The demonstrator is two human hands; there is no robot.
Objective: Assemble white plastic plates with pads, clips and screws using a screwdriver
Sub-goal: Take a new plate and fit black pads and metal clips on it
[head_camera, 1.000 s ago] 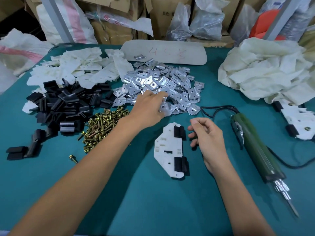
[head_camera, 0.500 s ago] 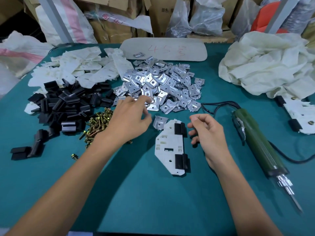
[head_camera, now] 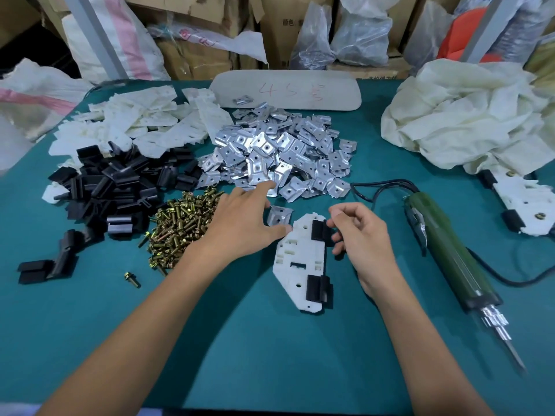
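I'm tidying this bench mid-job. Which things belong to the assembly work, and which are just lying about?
In the job: white plate, pile of plates, black pads, metal clips, screws, screwdriver.
Lying about: crumpled sheet, cardboard boxes, plastic bags, woven sack.

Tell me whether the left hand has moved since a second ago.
Yes. The left hand has pulled back from the metal clip pile toward the person, and now lies beside the white plate, at its upper left edge.
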